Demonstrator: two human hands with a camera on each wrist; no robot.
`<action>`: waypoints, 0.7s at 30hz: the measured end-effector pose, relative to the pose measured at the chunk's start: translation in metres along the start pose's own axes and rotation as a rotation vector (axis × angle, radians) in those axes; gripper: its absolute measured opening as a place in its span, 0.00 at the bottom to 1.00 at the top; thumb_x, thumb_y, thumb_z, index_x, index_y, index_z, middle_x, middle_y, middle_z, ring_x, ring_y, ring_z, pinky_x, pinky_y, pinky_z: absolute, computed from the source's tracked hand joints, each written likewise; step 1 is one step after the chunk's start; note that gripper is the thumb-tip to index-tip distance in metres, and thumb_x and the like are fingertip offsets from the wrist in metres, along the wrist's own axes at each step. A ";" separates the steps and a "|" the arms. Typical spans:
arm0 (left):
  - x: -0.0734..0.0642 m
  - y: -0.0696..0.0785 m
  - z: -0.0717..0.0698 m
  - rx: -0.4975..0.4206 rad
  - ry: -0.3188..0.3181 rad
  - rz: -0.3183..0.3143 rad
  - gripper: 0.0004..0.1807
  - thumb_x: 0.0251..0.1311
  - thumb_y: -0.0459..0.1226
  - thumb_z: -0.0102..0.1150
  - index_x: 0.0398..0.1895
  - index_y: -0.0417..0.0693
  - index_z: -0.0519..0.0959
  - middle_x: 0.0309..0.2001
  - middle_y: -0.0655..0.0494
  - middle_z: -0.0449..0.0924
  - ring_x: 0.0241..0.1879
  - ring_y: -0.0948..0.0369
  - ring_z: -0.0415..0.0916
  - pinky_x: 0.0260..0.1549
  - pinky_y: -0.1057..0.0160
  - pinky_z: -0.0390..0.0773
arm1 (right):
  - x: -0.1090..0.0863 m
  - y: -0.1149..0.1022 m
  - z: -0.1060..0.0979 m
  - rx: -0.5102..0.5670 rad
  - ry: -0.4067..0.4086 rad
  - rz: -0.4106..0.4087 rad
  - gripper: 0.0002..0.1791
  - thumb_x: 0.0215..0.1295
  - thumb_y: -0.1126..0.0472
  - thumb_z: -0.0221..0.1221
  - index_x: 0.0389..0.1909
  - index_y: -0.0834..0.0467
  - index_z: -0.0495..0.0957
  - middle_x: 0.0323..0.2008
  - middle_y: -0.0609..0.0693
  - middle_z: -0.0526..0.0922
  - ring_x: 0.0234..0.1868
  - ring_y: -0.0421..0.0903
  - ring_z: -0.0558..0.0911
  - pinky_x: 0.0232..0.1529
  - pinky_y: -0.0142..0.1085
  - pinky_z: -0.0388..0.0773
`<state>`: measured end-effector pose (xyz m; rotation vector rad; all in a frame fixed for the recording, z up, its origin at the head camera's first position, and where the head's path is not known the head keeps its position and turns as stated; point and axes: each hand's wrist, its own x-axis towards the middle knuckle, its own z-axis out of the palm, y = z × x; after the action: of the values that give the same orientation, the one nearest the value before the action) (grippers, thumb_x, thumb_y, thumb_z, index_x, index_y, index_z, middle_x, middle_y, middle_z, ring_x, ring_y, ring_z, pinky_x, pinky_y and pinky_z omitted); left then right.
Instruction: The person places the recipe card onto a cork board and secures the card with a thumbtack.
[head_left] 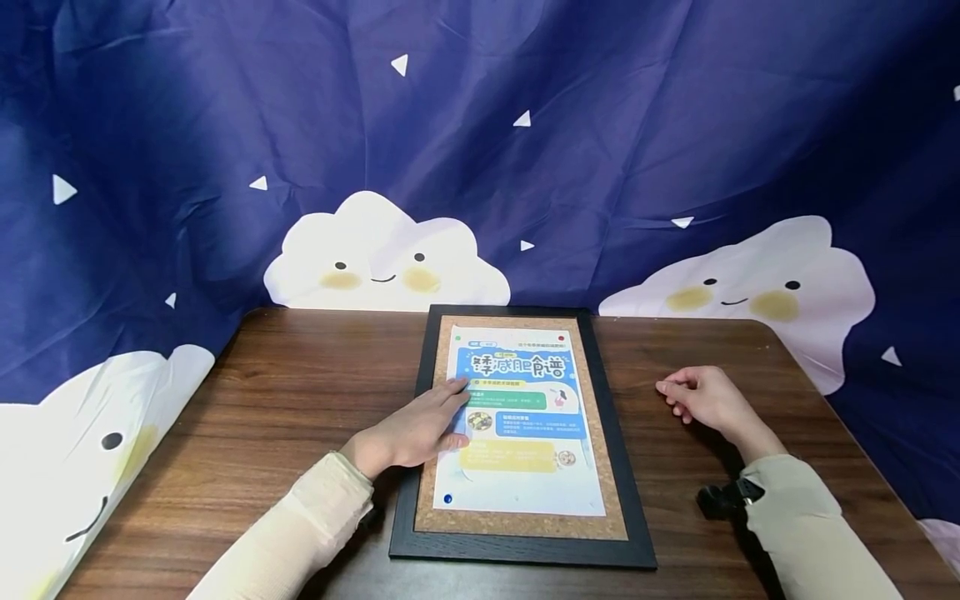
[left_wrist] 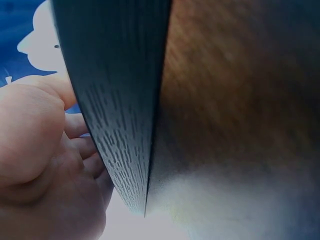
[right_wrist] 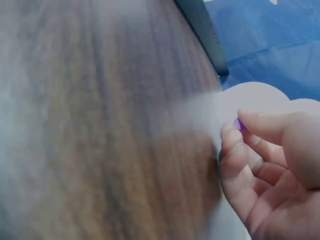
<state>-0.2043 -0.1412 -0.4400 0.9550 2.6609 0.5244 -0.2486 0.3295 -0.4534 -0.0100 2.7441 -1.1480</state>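
Observation:
A black-framed corkboard (head_left: 517,524) lies flat on the table with a printed sheet (head_left: 525,492) over its cork. Tacks show at three of the sheet's corners: green (head_left: 458,337) at top left, red (head_left: 561,338) at top right, blue (head_left: 447,498) at bottom left. My left hand (head_left: 420,425) rests across the board's left side, fingers extended over the sheet's left edge. To the right of the board, my right hand (head_left: 708,400) pinches a small purple thumbtack (right_wrist: 239,124) between thumb and forefinger; most of it is hidden by the fingertips.
The brown wooden table (head_left: 300,375) extends on both sides of the board. Behind it hangs a dark blue cloth (head_left: 465,125) with smiling clouds and white triangles. A black wrist device (head_left: 723,500) sits at my right cuff, close over the tabletop.

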 end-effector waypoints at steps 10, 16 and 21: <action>0.001 0.000 0.000 0.003 -0.003 0.008 0.41 0.81 0.48 0.57 0.82 0.27 0.59 0.87 0.33 0.49 0.87 0.39 0.49 0.83 0.40 0.57 | -0.027 -0.010 -0.002 0.257 -0.038 -0.041 0.20 0.83 0.66 0.58 0.59 0.82 0.78 0.38 0.60 0.92 0.31 0.40 0.90 0.36 0.37 0.91; 0.000 -0.001 0.000 -0.002 0.001 0.011 0.41 0.81 0.48 0.57 0.82 0.27 0.59 0.87 0.33 0.49 0.87 0.39 0.49 0.83 0.40 0.57 | -0.043 -0.017 0.002 0.323 -0.047 -0.113 0.19 0.82 0.69 0.56 0.62 0.82 0.76 0.43 0.64 0.92 0.36 0.41 0.92 0.40 0.38 0.92; 0.000 -0.001 0.001 -0.003 -0.002 0.009 0.41 0.81 0.48 0.58 0.82 0.27 0.59 0.87 0.33 0.49 0.87 0.39 0.48 0.83 0.40 0.57 | -0.058 -0.025 0.004 0.342 -0.073 -0.170 0.18 0.81 0.68 0.59 0.60 0.80 0.78 0.41 0.56 0.94 0.35 0.43 0.93 0.38 0.40 0.92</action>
<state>-0.2049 -0.1416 -0.4415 0.9664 2.6541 0.5294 -0.1926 0.3127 -0.4298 -0.2406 2.4877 -1.6136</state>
